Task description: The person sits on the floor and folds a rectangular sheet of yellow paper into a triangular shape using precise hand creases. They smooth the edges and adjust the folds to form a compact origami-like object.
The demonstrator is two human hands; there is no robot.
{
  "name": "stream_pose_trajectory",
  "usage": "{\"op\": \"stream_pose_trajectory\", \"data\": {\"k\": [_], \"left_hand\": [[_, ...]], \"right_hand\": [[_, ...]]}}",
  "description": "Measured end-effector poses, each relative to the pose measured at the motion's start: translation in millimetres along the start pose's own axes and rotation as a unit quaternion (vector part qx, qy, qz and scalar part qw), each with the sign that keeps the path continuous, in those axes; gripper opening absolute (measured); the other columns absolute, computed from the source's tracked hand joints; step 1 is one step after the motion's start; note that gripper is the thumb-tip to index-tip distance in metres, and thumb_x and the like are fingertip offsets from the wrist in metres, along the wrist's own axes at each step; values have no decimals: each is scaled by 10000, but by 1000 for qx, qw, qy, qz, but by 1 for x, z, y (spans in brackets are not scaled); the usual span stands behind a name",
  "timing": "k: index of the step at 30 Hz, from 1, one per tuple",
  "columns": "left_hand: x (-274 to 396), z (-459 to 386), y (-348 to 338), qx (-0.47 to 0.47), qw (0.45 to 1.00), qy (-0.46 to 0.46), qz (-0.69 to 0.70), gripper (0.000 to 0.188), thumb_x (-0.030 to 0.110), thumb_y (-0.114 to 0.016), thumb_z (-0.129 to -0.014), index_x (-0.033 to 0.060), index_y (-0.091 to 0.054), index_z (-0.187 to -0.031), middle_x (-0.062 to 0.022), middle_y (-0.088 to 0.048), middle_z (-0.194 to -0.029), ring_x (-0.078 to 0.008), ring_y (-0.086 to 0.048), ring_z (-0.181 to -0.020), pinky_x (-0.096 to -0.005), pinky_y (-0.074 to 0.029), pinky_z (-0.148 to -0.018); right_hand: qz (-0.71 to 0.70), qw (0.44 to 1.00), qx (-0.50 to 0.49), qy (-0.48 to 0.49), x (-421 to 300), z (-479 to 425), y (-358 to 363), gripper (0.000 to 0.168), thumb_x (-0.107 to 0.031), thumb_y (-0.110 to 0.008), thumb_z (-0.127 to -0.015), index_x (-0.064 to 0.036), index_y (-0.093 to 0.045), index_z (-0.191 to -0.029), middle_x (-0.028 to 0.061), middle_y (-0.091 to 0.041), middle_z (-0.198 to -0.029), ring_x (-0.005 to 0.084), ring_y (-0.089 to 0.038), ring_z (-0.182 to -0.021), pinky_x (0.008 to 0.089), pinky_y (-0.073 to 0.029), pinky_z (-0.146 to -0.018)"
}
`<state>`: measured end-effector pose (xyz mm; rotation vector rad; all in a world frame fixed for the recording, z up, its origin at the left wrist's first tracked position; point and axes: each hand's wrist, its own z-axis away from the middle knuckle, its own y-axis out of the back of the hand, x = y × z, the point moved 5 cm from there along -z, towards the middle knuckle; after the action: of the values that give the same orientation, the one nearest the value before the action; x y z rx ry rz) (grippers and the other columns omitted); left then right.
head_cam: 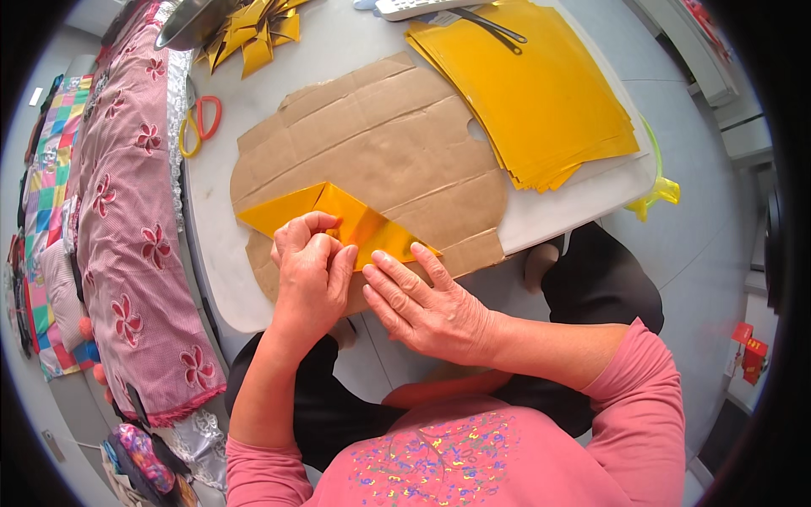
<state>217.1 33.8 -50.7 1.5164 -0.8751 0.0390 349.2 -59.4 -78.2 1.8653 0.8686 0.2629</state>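
A folded sheet of shiny gold paper (370,231) lies on a flat piece of brown cardboard (405,146), its outline pointed at both ends. My left hand (310,266) has its fingers curled over the middle of the paper, thumb and fingertips pinching it near the lower edge; the exact grip is partly hidden. Stretched out flat, my right hand (424,298) touches the paper's lower right edge with its fingertips and grips nothing. A thick stack of gold paper sheets (532,95) is fanned out at the upper right of the cardboard.
The white table (218,253) ends just before my knees. Red-and-yellow-handled scissors (200,127) lie at its left edge. Folded gold pieces (256,32) and a metal bowl (196,22) sit at the back. Black-handled tools (491,28) rest on the stack. A pink flowered cloth (139,209) hangs at left.
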Motion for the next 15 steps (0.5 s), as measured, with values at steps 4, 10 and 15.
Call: {"op": "stream_pose_trajectory", "data": {"k": [4,10,15], "left_hand": [[1,0,0,-2,1000,6,5,118,79,-694,-830,21,-600,-789,-130,-573,-1126,-312,-480,-1091,-434,-328,-976],[-2,1,-1,5,1000,1,4,115,73,-696,-816,25,-596,-785,-125,-575,-1125,-314,-479,-1082,-438,-328,-969],[2,-1,1,5,1000,2,-20,132,64,-696,-830,27,-583,-771,-135,-585,-1130,-301,-490,-1083,-414,-353,-960]], "right_hand": [[4,1000,2,-2,0,0,1,411,-180,-549,-842,6,-618,-1202,192,-572,-1329,316,-504,-1302,585,-302,-1107],[-4,1000,-7,-2,0,-2,2,401,-176,-554,-835,-1,-628,-1189,188,-576,-1324,309,-509,-1297,583,-322,-1094],[4,1000,-12,4,0,-4,5,401,-180,-561,-831,-1,-626,-1183,185,-574,-1324,308,-510,-1294,579,-339,-1084]]}}
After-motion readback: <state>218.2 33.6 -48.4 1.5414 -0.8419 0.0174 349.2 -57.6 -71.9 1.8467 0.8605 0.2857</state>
